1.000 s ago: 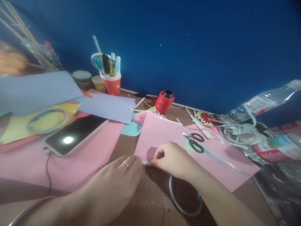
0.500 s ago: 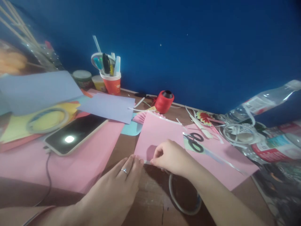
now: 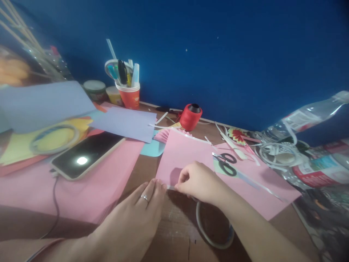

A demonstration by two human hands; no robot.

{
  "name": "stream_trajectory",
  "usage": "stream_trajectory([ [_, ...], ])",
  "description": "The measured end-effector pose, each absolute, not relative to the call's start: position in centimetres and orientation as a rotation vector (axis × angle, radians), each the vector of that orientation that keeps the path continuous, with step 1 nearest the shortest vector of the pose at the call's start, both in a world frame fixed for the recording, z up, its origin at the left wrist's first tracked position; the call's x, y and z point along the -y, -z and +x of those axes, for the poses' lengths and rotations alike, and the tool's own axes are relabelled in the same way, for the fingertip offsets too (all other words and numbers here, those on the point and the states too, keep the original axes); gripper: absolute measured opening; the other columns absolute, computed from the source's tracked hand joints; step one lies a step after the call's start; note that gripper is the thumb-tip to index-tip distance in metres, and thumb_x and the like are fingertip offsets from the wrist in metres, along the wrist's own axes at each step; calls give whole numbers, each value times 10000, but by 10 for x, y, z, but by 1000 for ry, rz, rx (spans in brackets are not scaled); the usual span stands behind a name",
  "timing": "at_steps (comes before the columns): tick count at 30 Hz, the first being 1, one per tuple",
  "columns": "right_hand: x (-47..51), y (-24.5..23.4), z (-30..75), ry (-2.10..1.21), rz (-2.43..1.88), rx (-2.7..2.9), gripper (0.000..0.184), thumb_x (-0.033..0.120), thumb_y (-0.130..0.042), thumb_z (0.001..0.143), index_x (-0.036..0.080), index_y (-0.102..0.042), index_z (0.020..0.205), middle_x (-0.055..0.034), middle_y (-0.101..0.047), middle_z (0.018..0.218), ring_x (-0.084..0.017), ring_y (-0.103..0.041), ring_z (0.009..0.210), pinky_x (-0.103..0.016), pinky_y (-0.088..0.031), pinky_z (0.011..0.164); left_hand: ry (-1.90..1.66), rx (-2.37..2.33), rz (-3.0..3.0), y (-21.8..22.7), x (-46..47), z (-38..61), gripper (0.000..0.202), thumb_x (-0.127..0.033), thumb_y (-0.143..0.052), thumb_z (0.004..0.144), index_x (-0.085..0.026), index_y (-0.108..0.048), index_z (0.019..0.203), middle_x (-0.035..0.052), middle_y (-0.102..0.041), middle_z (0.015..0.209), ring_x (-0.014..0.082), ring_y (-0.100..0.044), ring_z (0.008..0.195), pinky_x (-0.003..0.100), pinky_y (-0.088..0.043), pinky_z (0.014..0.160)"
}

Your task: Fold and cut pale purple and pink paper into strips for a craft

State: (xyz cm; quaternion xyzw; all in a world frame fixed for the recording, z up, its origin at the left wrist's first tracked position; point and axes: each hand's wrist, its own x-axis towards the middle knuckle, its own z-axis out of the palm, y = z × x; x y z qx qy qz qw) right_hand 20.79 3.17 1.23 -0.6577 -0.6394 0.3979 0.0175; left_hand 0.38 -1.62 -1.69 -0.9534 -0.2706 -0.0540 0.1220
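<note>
The left hand (image 3: 136, 211), laid flat, is pressing the pink paper sheet (image 3: 182, 154) to the tabletop (image 3: 174, 222), apparently steadying it. The right hand (image 3: 197, 182) is curling at the near edge's white strip (image 3: 170, 187); its grip I cannot tell. A tape roll (image 3: 200, 226) is sitting by it, seemingly handy.

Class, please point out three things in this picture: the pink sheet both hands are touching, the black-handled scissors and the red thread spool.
Pink sheet (image 3: 184, 154): head view, on its upper face.
Black-handled scissors (image 3: 221, 163): head view, on a black handle.
Red thread spool (image 3: 190, 119): head view, on the wound thread.
</note>
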Motion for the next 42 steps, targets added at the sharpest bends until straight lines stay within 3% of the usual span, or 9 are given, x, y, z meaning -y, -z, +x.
stream_trajectory([
  [14, -33, -8, 209, -1241, -2052, 2011, 109, 244, -584, 655, 215, -679, 612, 0, -620, 503, -122, -529, 425, -218, -304, 384, 139, 754, -2777, 20, 17, 3, 491, -317, -578, 708, -57, -655, 1116, 186, -595, 1219, 328, -505, 1123, 437, -288, 1000],
  [19, -32, -9, 208, -1184, -2063, 2036, 94, 231, -608, 661, 222, -681, 602, 6, -615, 514, -118, -531, 444, -221, -306, 410, 98, 727, -2781, 22, 14, 4, 494, -349, -559, 760, -53, -632, 1148, 200, -567, 1247, 339, -479, 1147, 456, -262, 1010],
  [24, -30, -11, 204, -1021, -2077, 2053, 104, 257, -664, 659, 216, -670, 563, -11, -625, 547, -122, -557, 492, -226, -297, 444, 40, 663, -2820, 20, 8, 3, 386, -363, -504, 835, -145, -660, 1113, 164, -534, 1293, 318, -465, 1128, 464, -300, 947],
  [29, -26, -12, 205, -960, -2101, 1990, 142, 318, -693, 646, 216, -666, 550, -26, -646, 563, -138, -575, 499, -234, -302, 439, 12, 698, -2829, 15, 3, 5, 366, -362, -440, 874, -154, -674, 1064, 152, -573, 1217, 299, -490, 1047, 433, -357, 834],
  [36, -21, -7, 221, -1364, -1921, 1733, 249, 346, -558, 766, 189, -667, 606, -33, -678, 567, -132, -599, 481, -222, -399, 453, 203, 805, -2819, 9, 3, 7, 277, -298, -483, 861, -194, -687, 1018, 62, -597, 1186, 222, -496, 1041, 350, -356, 860],
  [42, -27, -4, 235, -1384, -2068, 1501, 171, 291, -602, 721, 162, -640, 615, -53, -691, 581, -144, -645, 508, -209, -457, 468, 7, 576, -2840, 8, 3, 7, 282, -310, -490, 864, -164, -706, 974, 137, -587, 1201, 293, -481, 1085, 442, -338, 905],
])
